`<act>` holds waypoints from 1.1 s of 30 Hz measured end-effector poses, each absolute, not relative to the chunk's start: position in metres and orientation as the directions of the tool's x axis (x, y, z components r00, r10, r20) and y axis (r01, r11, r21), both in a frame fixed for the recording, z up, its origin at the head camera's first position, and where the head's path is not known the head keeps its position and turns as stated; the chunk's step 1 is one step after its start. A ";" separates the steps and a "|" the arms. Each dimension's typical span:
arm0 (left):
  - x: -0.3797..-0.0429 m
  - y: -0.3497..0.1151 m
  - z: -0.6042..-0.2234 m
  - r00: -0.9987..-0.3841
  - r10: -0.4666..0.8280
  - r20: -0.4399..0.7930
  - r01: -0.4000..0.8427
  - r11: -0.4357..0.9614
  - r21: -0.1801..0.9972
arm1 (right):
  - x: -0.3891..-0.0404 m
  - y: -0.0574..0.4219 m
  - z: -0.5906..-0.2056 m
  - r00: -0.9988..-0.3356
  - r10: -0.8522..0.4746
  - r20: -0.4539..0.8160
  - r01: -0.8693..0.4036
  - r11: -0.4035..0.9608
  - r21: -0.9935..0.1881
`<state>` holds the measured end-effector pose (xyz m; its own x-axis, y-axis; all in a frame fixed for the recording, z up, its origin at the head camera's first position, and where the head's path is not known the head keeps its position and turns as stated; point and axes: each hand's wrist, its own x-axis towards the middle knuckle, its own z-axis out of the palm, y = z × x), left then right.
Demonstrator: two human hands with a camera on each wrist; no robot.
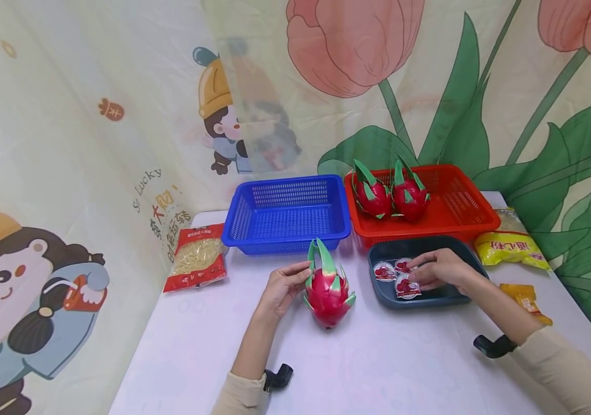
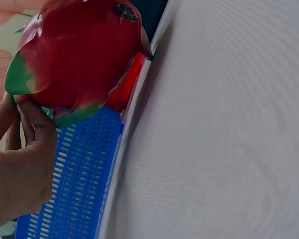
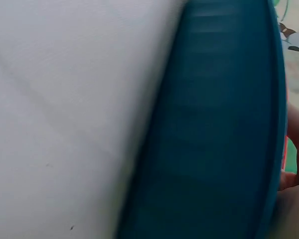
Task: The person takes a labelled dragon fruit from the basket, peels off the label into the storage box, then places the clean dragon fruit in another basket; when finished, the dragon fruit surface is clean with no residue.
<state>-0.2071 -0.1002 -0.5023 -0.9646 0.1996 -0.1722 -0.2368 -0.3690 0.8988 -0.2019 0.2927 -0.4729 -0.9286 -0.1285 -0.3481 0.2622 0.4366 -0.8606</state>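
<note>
In the head view a red dragon fruit (image 1: 328, 295) with green leaf tips stands on the white table, blossom end toward me. My left hand (image 1: 286, 286) pinches it at its left side; the left wrist view has the fingertips at a green scale of the dragon fruit (image 2: 84, 59). My right hand (image 1: 441, 268) reaches into a dark blue tray (image 1: 451, 297), fingers bent over round dragon-fruit stickers (image 1: 384, 271). Whether the fingertips touch a sticker is hard to see. The right wrist view mostly has the tray's side (image 3: 209, 129), with only part of the hand at the right edge.
Behind the dragon fruit stands a blue basket (image 1: 287, 245). A red basket (image 1: 463, 202) beside it holds two more dragon fruits (image 1: 410, 199). A red-edged bag (image 1: 196, 256) lies left; a yellow bag (image 1: 510, 248) and a small orange packet (image 1: 526, 300) lie right.
</note>
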 end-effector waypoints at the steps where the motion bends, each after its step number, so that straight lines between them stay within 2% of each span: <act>1: -0.207 -0.100 -0.502 -0.965 0.200 -0.172 -0.236 -0.365 0.900 | -0.202 0.293 -0.474 -0.925 -0.131 -0.356 0.266 0.444 -0.856; 18: -0.205 -0.101 -0.499 -0.965 0.200 -0.167 -0.229 -0.345 0.910 | -0.200 0.293 -0.488 -0.936 -0.076 -0.343 0.242 0.569 -0.786; 27: -0.206 -0.101 -0.501 -0.966 0.203 -0.162 -0.228 -0.362 0.904 | -0.199 0.294 -0.487 -0.948 -0.084 -0.307 0.174 0.671 -0.720; 33: -0.205 -0.102 -0.501 -0.964 0.214 -0.156 -0.225 -0.349 0.910 | -0.197 0.295 -0.489 -0.949 -0.093 -0.302 0.162 0.677 -0.718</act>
<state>-0.2051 -0.1021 -0.5015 -0.9642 0.2144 -0.1559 -0.2246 -0.3485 0.9100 -0.1975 0.2951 -0.4886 -0.9487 -0.0933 -0.3022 0.1620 0.6774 -0.7175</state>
